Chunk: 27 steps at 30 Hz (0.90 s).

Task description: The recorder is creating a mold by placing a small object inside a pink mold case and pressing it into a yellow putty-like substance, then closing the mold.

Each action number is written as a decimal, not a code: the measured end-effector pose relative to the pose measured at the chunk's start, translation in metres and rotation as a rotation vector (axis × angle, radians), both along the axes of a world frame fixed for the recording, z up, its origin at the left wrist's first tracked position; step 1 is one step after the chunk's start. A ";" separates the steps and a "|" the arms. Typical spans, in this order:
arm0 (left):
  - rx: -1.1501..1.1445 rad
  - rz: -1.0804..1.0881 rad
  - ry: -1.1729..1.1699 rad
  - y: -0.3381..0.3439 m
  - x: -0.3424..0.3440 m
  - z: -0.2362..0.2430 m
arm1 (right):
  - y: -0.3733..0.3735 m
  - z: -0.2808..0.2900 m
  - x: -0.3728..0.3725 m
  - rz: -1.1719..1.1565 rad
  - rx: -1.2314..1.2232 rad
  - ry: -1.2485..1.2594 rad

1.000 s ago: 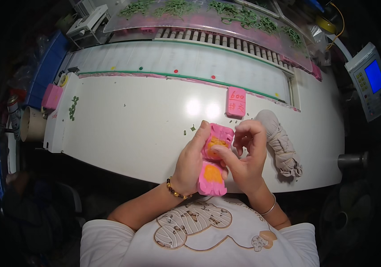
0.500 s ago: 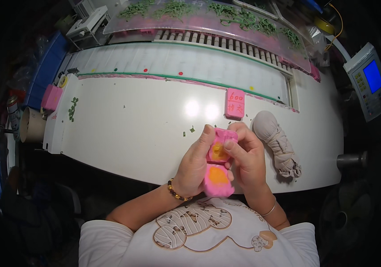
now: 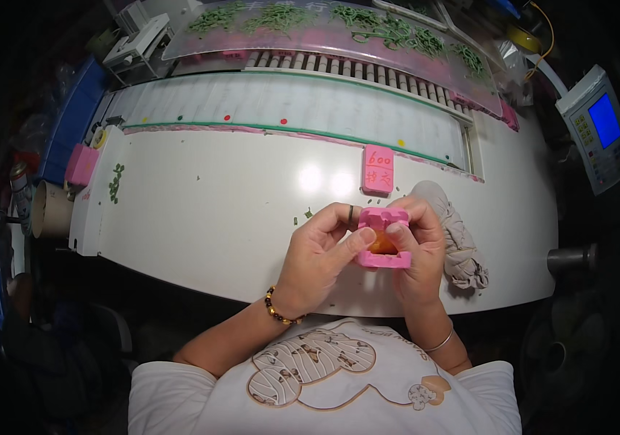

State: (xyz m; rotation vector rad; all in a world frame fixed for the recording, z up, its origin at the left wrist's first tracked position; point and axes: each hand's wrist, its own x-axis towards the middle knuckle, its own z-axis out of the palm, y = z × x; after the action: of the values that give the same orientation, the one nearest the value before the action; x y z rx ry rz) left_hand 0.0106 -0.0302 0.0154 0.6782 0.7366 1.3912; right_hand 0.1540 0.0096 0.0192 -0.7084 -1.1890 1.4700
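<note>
White desk [image 3: 201, 217] spans mid-frame. From my remote station I record the pink case [image 3: 385, 260], right of frame centre, already open and not closed up, its orange interior [image 3: 381, 245] showing. Left hand [image 3: 315, 252] and right hand [image 3: 423, 255]: each grip closed, holding one side.

Grey cloth bundle [image 3: 460, 245] — pt. hidden behind R hand [image 3: 423, 252].
</note>
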 end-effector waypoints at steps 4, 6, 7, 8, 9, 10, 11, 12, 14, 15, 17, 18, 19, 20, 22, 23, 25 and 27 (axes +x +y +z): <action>0.046 -0.105 -0.034 0.000 -0.009 0.003 | -0.002 -0.001 0.005 0.096 -0.208 0.118; 0.066 -0.136 -0.030 0.002 -0.014 -0.003 | 0.000 -0.004 0.010 0.180 -0.273 0.175; 0.088 -0.165 -0.024 0.003 -0.017 -0.006 | 0.001 -0.008 0.012 0.230 -0.240 0.193; 0.088 -0.166 -0.024 0.003 -0.019 -0.008 | 0.002 -0.011 0.012 0.280 -0.205 0.211; 0.074 -0.214 -0.063 0.003 -0.022 -0.010 | 0.002 -0.013 0.013 0.280 -0.205 0.211; 0.060 -0.263 -0.102 0.003 -0.023 -0.011 | 0.002 -0.014 0.013 0.277 -0.194 0.220; 0.061 -0.262 -0.102 0.002 -0.021 -0.009 | 0.001 -0.015 0.013 0.274 -0.182 0.229; -0.008 -0.184 -0.080 0.002 -0.017 -0.005 | 0.000 -0.011 0.011 0.275 -0.183 0.229; -0.078 -0.104 -0.058 0.002 -0.015 0.002 | -0.004 0.001 0.002 0.126 -0.145 -0.004; -0.119 -0.082 -0.020 0.002 -0.016 0.007 | -0.005 0.004 0.000 0.125 -0.145 -0.005; -0.159 -0.060 0.018 0.002 -0.015 0.008 | -0.008 0.006 -0.003 0.128 -0.222 0.012; -0.130 0.002 0.059 0.002 -0.013 0.005 | -0.009 0.005 -0.003 0.128 -0.221 0.012; -0.101 0.064 0.100 0.002 -0.012 0.004 | -0.009 0.003 -0.002 0.131 -0.182 -0.042; -0.100 0.064 0.100 0.001 -0.012 0.004 | -0.009 0.001 -0.001 0.133 -0.142 -0.096; -0.092 0.024 0.148 0.000 -0.016 0.003 | -0.010 -0.001 -0.001 0.121 -0.098 -0.139; -0.093 0.024 0.148 0.001 -0.018 0.004 | -0.010 -0.001 0.000 0.108 -0.052 -0.182; -0.142 -0.059 0.028 0.002 -0.023 0.009 | -0.009 -0.001 0.001 0.107 0.008 -0.231; -0.146 -0.095 -0.003 0.003 -0.028 0.005 | -0.007 0.000 0.002 0.105 0.071 -0.279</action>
State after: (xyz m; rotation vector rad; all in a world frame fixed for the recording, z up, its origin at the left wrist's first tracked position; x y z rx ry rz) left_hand -0.0169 -0.0269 0.0209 0.5891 0.7857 1.2391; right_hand 0.1565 0.0023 0.0191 -0.8325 -1.5029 1.4389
